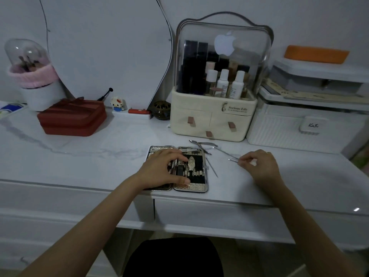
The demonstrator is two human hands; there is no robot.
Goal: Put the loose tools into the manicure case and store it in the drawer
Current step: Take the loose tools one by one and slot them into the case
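Manicure case (pixel 196 186): lies open, near desk edge.
Left hand (pixel 163 168): spread fingers press on case.
Right hand (pixel 259 164): pinches thin tool (pixel 232 159), right of case.
Organizer (pixel 213 120): reads "Serious Life".

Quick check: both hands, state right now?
Left hand: open, fingers resting on the open manicure case.
Right hand: pinching a thin metal tool.

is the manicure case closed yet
No, the manicure case lies open flat on the desk with tools strapped in its black lining, the left hand resting on it.
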